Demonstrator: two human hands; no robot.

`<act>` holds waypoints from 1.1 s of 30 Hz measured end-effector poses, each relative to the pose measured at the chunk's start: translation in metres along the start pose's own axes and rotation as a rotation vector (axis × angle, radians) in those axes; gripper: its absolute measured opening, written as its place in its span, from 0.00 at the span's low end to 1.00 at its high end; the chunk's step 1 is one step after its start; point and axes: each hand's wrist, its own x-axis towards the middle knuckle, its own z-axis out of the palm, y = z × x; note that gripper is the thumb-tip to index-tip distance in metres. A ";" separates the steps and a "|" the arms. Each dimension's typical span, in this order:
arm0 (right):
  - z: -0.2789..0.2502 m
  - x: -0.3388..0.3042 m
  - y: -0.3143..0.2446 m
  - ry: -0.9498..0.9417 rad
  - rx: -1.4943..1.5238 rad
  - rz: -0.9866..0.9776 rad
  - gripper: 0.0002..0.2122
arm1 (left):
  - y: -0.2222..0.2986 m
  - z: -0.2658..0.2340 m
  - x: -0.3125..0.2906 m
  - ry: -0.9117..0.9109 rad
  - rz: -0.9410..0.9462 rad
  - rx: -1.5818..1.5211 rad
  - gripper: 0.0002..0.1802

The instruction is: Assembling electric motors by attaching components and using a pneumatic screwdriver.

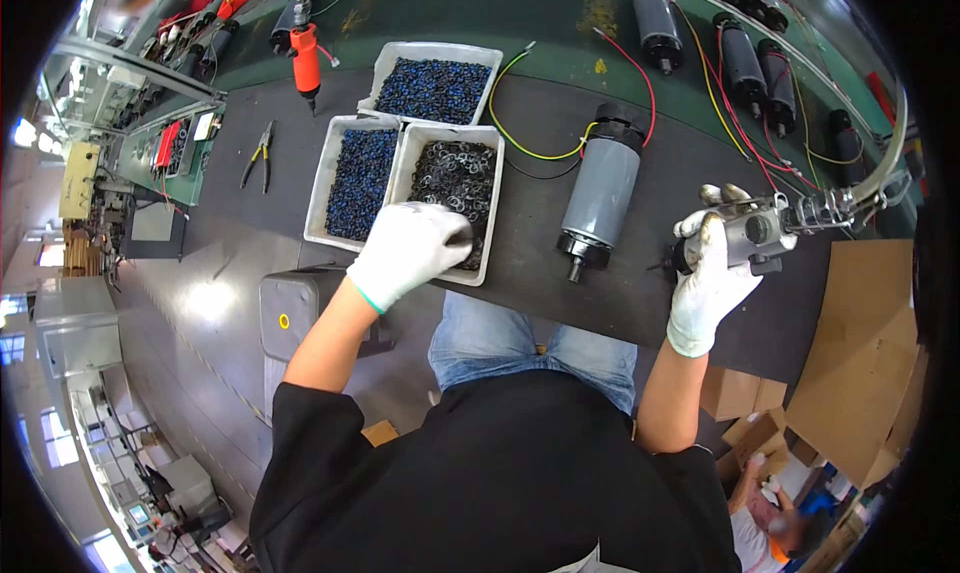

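Note:
My left hand (pixel 415 245), in a white glove with curled fingers, reaches over the near end of a white bin (pixel 487 243) of small dark and shiny metal ring-like parts (pixel 455 178). Whatever its fingertips pinch is hidden. Over at the right, my gloved right hand (pixel 712 283) is wrapped round a grey metal air tool (pixel 750 233) with a spring-wrapped hose fitting (pixel 825 210). Between the hands lies a grey cylindrical motor (pixel 604 185) with black ends. Its shaft points toward me, and red, yellow-green and black wires run from its far end.
Two more white bins hold small blue-black parts (pixel 432 90) (pixel 360 181). Pliers (pixel 262 157) lie at the left, near a hanging orange screwdriver (pixel 304 61). More motors (pixel 656 23) lie along the green back strip. Cardboard boxes (pixel 858 353) and another person (pixel 765 533) are at lower right.

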 end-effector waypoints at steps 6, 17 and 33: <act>0.016 0.012 0.012 0.026 0.011 0.045 0.16 | -0.011 -0.005 -0.012 0.143 -0.625 -0.824 0.11; 0.013 0.020 0.045 -0.039 0.010 0.037 0.15 | 0.016 -0.003 -0.015 0.332 -0.518 -0.551 0.07; -0.057 -0.006 0.014 -0.111 -0.534 0.041 0.25 | 0.015 0.026 -0.014 0.779 -0.654 -0.939 0.07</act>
